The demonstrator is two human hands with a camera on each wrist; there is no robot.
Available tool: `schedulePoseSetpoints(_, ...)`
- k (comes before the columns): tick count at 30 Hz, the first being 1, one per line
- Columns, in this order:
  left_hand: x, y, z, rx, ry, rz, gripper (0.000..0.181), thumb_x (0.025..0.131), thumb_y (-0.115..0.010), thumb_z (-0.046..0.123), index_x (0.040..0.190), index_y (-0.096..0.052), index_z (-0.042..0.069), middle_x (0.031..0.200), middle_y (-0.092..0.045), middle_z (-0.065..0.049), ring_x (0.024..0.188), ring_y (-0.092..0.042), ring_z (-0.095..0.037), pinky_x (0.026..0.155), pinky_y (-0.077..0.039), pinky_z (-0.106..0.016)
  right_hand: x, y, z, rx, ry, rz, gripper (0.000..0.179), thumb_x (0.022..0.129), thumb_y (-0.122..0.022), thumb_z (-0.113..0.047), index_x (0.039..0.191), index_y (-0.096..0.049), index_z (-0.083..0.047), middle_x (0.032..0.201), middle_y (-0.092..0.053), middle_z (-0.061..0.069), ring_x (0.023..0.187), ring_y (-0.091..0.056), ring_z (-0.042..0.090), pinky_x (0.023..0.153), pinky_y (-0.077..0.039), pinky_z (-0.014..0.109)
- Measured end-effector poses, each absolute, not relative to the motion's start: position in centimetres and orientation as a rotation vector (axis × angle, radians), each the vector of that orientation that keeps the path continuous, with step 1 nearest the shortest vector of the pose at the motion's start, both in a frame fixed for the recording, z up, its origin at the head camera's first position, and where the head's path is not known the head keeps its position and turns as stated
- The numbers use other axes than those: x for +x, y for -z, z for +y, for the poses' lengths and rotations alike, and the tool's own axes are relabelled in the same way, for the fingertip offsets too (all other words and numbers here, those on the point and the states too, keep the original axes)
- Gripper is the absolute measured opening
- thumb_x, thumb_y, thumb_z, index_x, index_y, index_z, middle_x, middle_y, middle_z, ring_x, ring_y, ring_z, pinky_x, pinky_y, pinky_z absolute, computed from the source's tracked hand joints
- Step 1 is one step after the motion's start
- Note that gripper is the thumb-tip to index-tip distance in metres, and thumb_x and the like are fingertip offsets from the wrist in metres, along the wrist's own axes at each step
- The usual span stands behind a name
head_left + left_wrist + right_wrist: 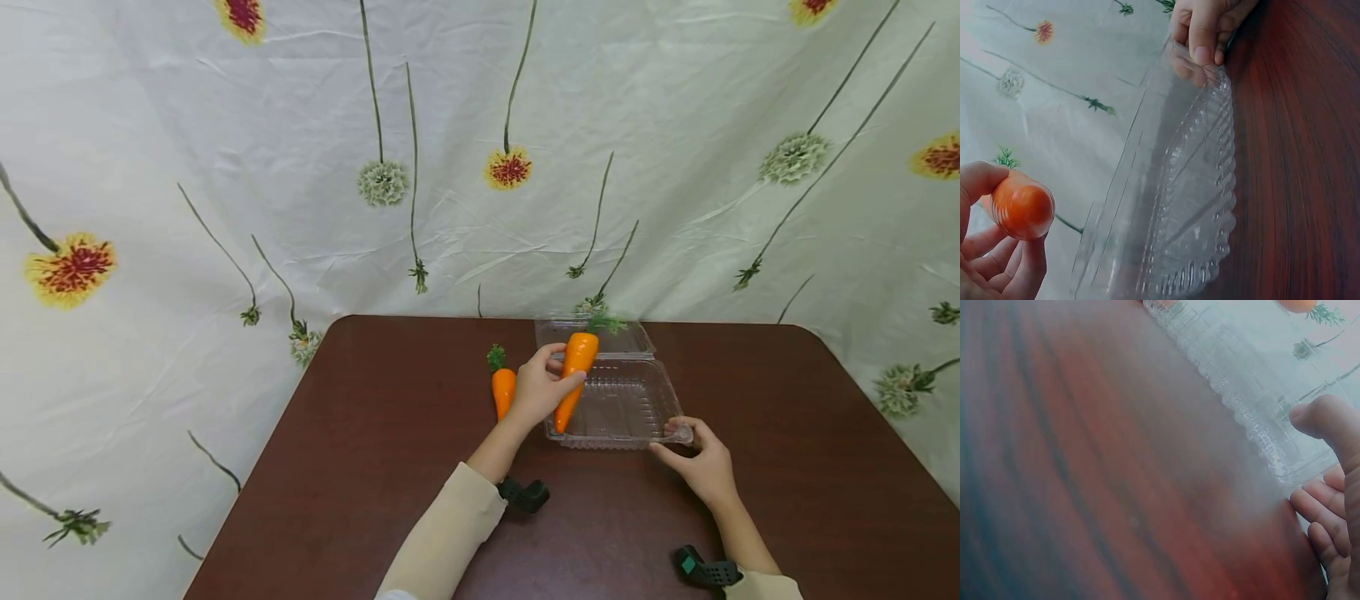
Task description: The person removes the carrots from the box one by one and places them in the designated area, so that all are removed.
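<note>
My left hand (537, 387) grips an orange toy carrot (579, 353) with green leafy tops, holding it over the left side of a clear plastic clamshell box (626, 400). The carrot slants, its leaves up and its tip down. In the left wrist view, the blunt orange end of the carrot (1025, 209) shows between thumb and fingers. My right hand (705, 467) pinches the near right corner of the box, thumb outside and fingers at the rim. A second carrot (503, 390) lies on the table left of the box, partly hidden behind my left wrist.
The box's lid (595, 336) is folded back toward the far edge of the brown table (390, 433). Behind the table hangs a pale cloth (300, 125) printed with flowers. Dark straps are worn on both wrists.
</note>
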State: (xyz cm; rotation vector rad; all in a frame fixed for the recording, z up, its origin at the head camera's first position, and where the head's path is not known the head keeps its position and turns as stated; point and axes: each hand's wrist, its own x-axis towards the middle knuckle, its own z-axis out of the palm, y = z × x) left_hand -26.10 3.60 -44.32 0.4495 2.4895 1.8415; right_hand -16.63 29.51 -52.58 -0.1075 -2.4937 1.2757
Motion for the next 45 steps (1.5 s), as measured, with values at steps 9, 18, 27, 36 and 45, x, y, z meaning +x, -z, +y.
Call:
schedulePoseSetpoints(9, -26.0, 45.1, 1.4, 0.372, -1.944, 2.403, 0.056, 0.087, -0.075, 0.028, 0.135, -0.053, 0.007, 0.100, -0.060, -0.008, 0.083, -0.062, -0.020, 0.070, -0.055, -0.035, -16.7, 52.6, 29.6, -0.115, -1.272, -2.501, 0.046, 0.082, -0.081, -0.021, 0.119, -0.060, -0.003, 0.111, -0.068, 0.015, 0.090, -0.047, -0.013, 0.075, -0.040, 0.010)
schedulePoseSetpoints(18, -26.0, 46.3, -0.8, 0.246, -1.970, 2.459, 0.056, 0.087, -0.075, 0.030, 0.134, -0.055, 0.006, 0.099, -0.063, -0.010, 0.081, -0.066, -0.022, 0.067, -0.056, -0.035, -16.7, 52.4, 29.4, -0.111, -1.249, -2.514, 0.046, 0.082, -0.081, -0.023, 0.118, -0.061, -0.004, 0.110, -0.068, 0.016, 0.092, -0.050, -0.006, 0.075, -0.041, 0.013)
schedulePoseSetpoints(27, -25.8, 47.3, -2.8, 0.141, -2.042, 2.484, 0.052, 0.085, -0.076, 0.022, 0.129, -0.057, 0.001, 0.096, -0.066, -0.013, 0.083, -0.065, -0.025, 0.070, -0.056, -0.035, -16.6, 52.2, 29.4, -0.116, -1.252, -2.504, 0.045, 0.082, -0.081, -0.022, 0.117, -0.061, -0.003, 0.109, -0.068, 0.017, 0.090, -0.049, -0.009, 0.074, -0.040, 0.012)
schedulePoseSetpoints(36, -25.6, 47.6, -4.9, 0.070, -2.040, 2.488, 0.054, 0.086, -0.075, 0.024, 0.131, -0.056, 0.001, 0.096, -0.065, -0.013, 0.081, -0.065, -0.024, 0.069, -0.056, -0.036, -16.6, 52.2, 29.3, -0.111, -1.253, -2.491, 0.045, 0.080, -0.082, -0.020, 0.116, -0.061, -0.003, 0.107, -0.068, 0.017, 0.090, -0.049, -0.009, 0.075, -0.040, 0.012)
schedulePoseSetpoints(45, -25.5, 48.4, -6.8, 0.010, -1.988, 2.548, 0.055, 0.088, -0.074, 0.027, 0.132, -0.054, 0.001, 0.096, -0.065, -0.012, 0.080, -0.066, -0.024, 0.067, -0.056, -0.034, -16.5, 52.2, 29.3, -0.120, -1.244, -2.515, 0.046, 0.081, -0.081, -0.022, 0.118, -0.061, -0.004, 0.109, -0.068, 0.015, 0.089, -0.047, -0.012, 0.074, -0.039, 0.012)
